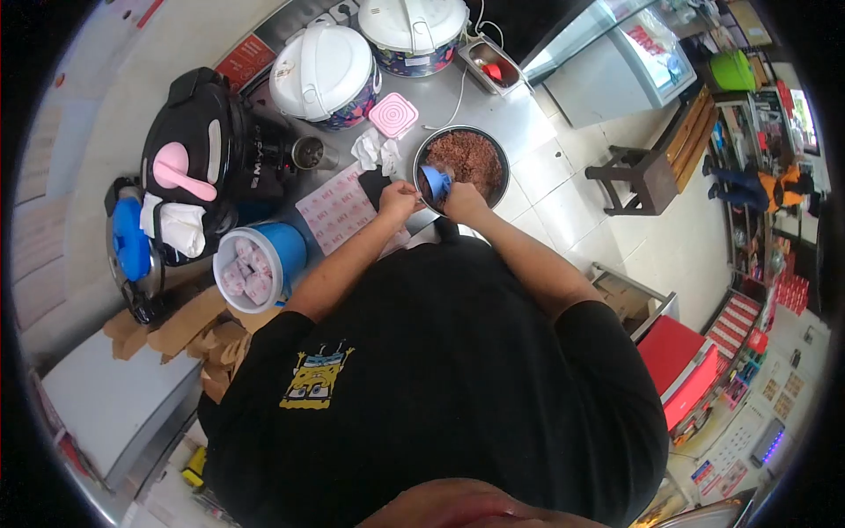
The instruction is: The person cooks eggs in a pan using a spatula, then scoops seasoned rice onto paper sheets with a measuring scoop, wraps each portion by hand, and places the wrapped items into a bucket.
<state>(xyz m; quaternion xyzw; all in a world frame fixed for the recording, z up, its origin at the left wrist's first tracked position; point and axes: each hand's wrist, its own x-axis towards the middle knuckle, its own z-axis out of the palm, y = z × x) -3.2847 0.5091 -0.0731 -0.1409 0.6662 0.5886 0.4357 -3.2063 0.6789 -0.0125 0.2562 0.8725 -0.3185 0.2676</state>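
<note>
A round dark pan [505,183] holds crumbly reddish-brown food [471,157] on the metal counter. My right hand [465,202] is closed around the handle of a blue scoop [435,179], which is over the pan's left side. At the pan's lower left edge my left hand [399,201] has its fingers pinched together; what they hold is too small to make out. A black item [373,185] lies just left of that hand. Beneath my left forearm is printed paper [333,211] with a red pattern. Crumpled white tissue [377,151] sits above it.
Two white-lidded pots [324,72] [412,25], a pink square lid [393,115] and a metal tray [493,69] stand farther back. At left are a black cooker [198,158] and a blue bucket [286,251] of wrapped pieces. A person [748,189] is at far right.
</note>
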